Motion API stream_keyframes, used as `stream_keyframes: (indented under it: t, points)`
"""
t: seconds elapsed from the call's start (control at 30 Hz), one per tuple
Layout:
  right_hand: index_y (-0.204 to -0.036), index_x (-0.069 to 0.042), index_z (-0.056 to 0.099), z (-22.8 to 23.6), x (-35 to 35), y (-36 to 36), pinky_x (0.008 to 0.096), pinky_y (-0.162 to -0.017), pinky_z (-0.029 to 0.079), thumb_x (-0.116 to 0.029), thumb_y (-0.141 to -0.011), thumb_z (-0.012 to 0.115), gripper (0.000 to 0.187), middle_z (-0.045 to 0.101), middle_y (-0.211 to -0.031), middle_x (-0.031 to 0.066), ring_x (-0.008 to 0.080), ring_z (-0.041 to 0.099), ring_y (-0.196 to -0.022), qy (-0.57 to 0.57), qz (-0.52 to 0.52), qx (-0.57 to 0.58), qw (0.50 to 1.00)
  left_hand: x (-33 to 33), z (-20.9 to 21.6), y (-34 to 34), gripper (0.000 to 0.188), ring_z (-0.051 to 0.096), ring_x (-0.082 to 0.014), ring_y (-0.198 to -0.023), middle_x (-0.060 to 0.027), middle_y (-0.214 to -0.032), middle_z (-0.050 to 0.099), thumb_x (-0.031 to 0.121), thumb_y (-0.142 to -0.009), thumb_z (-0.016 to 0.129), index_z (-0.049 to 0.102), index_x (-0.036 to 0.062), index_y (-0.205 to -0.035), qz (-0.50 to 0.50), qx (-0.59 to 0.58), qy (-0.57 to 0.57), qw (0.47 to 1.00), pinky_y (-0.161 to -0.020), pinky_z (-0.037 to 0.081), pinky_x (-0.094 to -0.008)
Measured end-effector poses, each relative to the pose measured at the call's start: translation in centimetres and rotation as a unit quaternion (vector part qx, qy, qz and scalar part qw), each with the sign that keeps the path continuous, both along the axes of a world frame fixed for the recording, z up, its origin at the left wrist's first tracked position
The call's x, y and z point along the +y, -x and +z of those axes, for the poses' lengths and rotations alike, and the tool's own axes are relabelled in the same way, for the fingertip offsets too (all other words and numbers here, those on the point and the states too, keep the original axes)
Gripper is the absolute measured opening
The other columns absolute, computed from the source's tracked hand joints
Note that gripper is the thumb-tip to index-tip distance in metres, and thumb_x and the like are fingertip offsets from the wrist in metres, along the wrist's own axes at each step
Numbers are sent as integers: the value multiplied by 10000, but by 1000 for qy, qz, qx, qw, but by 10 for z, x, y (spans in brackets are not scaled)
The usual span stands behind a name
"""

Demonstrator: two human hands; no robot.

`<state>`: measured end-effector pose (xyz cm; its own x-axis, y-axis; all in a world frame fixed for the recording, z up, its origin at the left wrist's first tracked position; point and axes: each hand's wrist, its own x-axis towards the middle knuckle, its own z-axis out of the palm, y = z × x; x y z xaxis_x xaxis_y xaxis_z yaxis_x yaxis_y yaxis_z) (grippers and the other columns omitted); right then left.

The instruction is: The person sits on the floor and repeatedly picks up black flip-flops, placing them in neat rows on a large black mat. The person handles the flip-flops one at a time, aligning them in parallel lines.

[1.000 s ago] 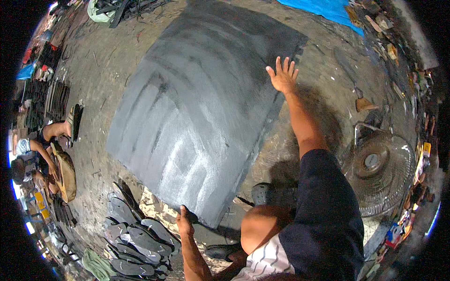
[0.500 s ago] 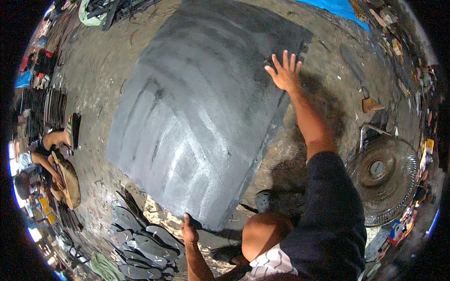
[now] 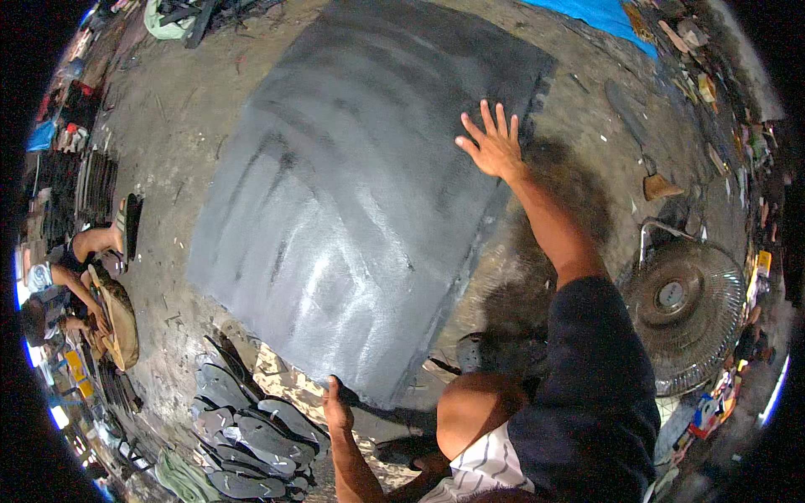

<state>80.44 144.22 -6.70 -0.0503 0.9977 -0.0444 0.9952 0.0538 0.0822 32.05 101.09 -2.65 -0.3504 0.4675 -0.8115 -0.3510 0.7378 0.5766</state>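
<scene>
Sheet [image 3: 335, 210] beneath empty, wide-spread right hand [image 3: 496, 152], near edge in narrow grip of left hand [image 3: 338, 411].

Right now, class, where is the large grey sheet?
In the head view, the large grey sheet spans the centre, with the right hand over its right side and grey sandals piled by its lower edge.

Round fan [image 3: 694, 327] at right; blue sheet [image 3: 597, 18] at top; grey sandals [image 3: 267, 443] heaped lower left beside green cloth [image 3: 184, 478]
</scene>
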Motion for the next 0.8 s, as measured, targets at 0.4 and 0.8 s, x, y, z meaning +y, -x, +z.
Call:
stream_keyframes:
  t: [0.4,0.8]
  points:
    - [-1500,-302,336,11,-16,21,649,-1135,77,-666,-950,298,660,139,-1606,164,447,103,-1461,15,21,-23,999,-4,5,2,341,476,-132,-587,22,-659,518,437,-935,625,542,144,-783,13,41,17,999,-573,392,-303]
    - [-1492,-22,287,24,-196,138,615,-1147,129,-579,-942,432,796,220,-1565,226,423,152,-1458,96,286,141,943,-22,-21,8,373,528,-114,-743,17,-846,592,439,-917,657,615,77,-996,44,-4,-20,999,-661,415,-293]
